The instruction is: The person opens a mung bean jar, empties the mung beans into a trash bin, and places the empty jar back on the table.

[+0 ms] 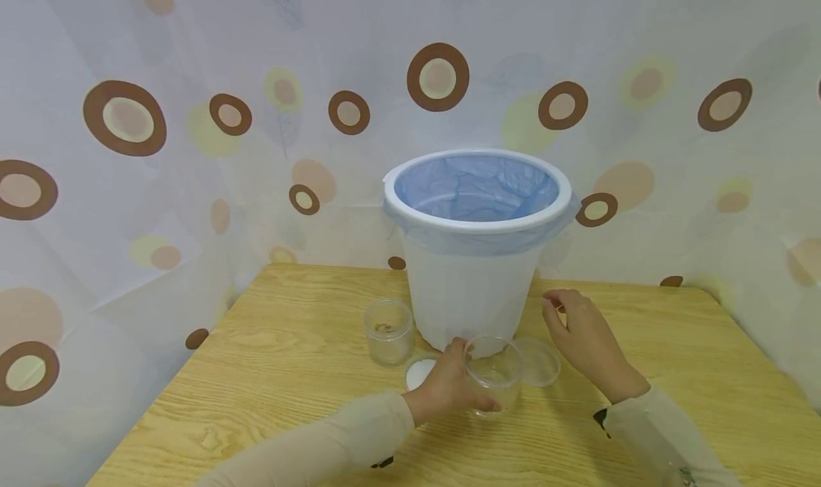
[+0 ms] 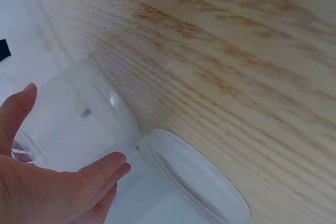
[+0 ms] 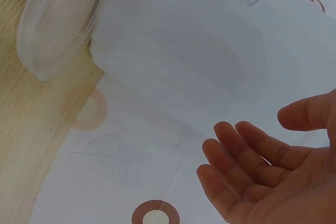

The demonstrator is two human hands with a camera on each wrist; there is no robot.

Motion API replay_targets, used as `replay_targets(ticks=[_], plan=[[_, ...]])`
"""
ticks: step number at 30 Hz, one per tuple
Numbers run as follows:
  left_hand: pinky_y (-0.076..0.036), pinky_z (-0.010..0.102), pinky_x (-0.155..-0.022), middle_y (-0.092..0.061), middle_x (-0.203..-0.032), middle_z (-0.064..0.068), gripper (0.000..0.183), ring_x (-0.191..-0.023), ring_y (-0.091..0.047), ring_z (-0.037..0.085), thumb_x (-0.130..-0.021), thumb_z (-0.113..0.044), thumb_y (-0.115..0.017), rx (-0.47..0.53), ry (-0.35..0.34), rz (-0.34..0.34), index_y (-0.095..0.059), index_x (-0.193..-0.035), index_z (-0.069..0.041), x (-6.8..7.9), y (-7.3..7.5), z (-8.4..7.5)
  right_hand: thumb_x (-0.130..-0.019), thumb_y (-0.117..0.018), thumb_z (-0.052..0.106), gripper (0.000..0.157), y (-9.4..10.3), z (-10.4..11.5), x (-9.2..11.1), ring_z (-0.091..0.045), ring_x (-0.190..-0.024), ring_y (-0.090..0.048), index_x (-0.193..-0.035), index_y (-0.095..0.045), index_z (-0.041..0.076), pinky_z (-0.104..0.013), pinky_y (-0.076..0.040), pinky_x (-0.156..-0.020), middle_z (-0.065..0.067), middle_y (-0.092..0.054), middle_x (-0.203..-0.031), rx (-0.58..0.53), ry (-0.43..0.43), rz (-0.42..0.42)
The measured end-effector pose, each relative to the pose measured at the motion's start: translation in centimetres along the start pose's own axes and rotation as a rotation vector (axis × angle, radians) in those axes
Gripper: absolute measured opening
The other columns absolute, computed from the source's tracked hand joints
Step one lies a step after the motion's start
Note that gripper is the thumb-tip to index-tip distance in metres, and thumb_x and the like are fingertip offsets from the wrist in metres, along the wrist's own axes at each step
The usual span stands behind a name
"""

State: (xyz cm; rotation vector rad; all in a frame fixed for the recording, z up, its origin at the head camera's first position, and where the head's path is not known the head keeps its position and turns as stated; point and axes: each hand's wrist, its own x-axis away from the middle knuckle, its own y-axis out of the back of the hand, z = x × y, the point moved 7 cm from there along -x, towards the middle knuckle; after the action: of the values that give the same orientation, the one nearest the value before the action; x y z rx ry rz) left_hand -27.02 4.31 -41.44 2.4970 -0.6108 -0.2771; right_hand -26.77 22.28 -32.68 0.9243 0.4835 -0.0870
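My left hand (image 1: pixel 449 381) grips a clear plastic jar (image 1: pixel 503 394) from its left side, the open rim facing up, in front of the bin. Its thumb is low at the front; its other fingers are at the back. My right hand (image 1: pixel 580 337) hovers beside the bin, holding nothing, fingers loosely bent; its palm shows in the right wrist view. Between the hands a clear round lid (image 1: pixel 541 364) leans by the bin's base; the right wrist view also shows the lid (image 3: pixel 63 24). A second clear jar (image 1: pixel 388 337), with brownish bits inside, stands left of the bin.
The white bin (image 1: pixel 471 287), lined with a blue bag (image 1: pixel 477 184), stands at the middle back of the wooden table (image 1: pixel 308 330). A white disc (image 1: pixel 419 373) lies behind my left wrist, partly covered. Dotted sheeting (image 1: pixel 359 45) surrounds the table behind and at the sides.
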Motion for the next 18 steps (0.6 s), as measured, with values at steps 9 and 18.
replay_targets(ticks=[9, 18], plan=[[-0.043, 0.042, -0.100, -0.045, -0.129, 0.022, 0.091, -0.120, -0.048, 0.038, -0.065, -0.018, -0.090, -0.016, 0.024, -0.030, -0.033, -0.133, 0.006, 0.07, -0.20, -0.23, -0.102, -0.044, 0.015, 0.034, -0.13, 0.01, 0.14, -0.040, -0.101, -0.054, -0.119, -0.055, -0.012, -0.054, -0.046, -0.080, -0.027, -0.058, -0.111, -0.006, 0.001, -0.003], [-0.046, 0.039, -0.095, -0.047, -0.119, 0.019, 0.087, -0.110, -0.053, 0.033, -0.065, -0.020, -0.090, -0.068, 0.051, -0.060, -0.036, -0.129, 0.005, 0.24, -0.04, -0.72, -0.102, -0.043, 0.016, 0.035, -0.10, 0.09, 0.10, -0.040, -0.101, -0.053, -0.119, -0.055, -0.012, -0.054, -0.046, -0.080, -0.027, -0.058, -0.111, -0.007, 0.001, -0.001]])
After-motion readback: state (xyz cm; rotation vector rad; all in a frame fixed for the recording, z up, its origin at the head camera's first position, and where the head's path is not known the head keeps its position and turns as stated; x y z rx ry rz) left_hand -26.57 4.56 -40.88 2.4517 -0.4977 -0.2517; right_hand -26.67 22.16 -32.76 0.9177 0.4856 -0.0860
